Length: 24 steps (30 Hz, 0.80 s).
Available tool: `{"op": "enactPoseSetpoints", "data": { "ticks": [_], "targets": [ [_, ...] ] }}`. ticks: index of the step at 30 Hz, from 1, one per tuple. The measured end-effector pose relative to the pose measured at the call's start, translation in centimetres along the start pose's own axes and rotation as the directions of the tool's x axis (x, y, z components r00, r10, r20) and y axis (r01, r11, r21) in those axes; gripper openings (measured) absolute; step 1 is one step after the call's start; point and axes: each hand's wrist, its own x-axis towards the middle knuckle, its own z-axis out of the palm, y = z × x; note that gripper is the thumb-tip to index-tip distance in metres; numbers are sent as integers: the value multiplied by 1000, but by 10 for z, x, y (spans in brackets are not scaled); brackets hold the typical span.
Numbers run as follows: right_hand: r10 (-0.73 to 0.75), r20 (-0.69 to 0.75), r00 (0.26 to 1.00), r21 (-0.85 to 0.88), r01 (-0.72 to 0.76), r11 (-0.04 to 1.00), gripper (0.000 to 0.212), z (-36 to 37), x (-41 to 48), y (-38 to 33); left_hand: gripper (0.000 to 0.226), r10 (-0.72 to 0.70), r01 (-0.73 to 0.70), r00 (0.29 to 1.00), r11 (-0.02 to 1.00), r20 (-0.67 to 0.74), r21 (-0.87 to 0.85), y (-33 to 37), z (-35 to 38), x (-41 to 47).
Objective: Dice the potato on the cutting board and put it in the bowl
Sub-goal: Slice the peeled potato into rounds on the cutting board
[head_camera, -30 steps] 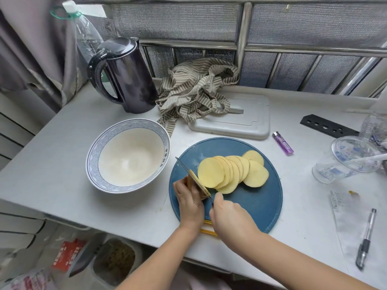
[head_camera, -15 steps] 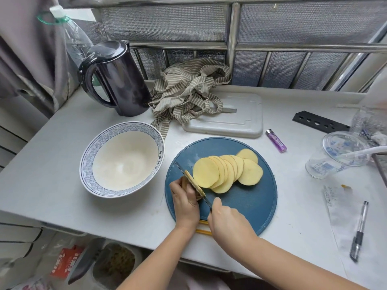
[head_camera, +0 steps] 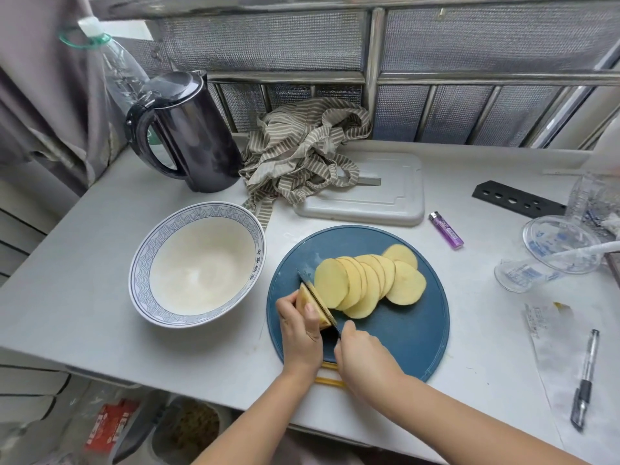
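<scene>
A round blue cutting board (head_camera: 402,330) lies near the table's front edge. On it, several round potato slices (head_camera: 365,283) lean in an overlapping row. My left hand (head_camera: 298,327) holds the last potato end piece (head_camera: 307,298) at the board's left side. My right hand (head_camera: 365,360) grips a knife (head_camera: 317,298) whose blade is cutting down through that piece. A white bowl with a blue patterned rim (head_camera: 141,263) stands empty just left of the board.
A black kettle (head_camera: 188,129) and striped cloth (head_camera: 302,152) sit at the back, beside a white tray (head_camera: 385,199). A purple lighter (head_camera: 446,229), clear plastic cups (head_camera: 557,243), paper and a pen (head_camera: 585,380) lie to the right. Yellow chopsticks (head_camera: 330,380) lie at the front edge.
The knife blade has sunk lower into the end piece held by my left hand. The slices and bowl have not moved.
</scene>
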Motion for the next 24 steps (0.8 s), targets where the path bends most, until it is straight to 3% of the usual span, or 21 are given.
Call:
{"op": "enactPoseSetpoints", "data": {
  "ticks": [7,12,20,22,24],
  "targets": [
    [13,16,1000,59,-14,998,8,-1,9,1,79,-28,29,999,999,21,-35,0,-1,3],
    [-12,45,999,165,5,986,21,-13,15,5,79,-67,66,998,994,-4,-84,4,-6,2],
    [-70,25,997,298,59,953,32,-35,24,-1,56,-74,73,997,992,-4,-99,10,-8,6],
    [-28,114,993,481,-31,876,30,-44,27,0,57,-70,71,997,993,10,-96,13,-9,6],
    [11,252,968,719,-195,667,24,-53,31,6,58,-66,68,998,994,21,-88,15,-10,7]
  ]
}}
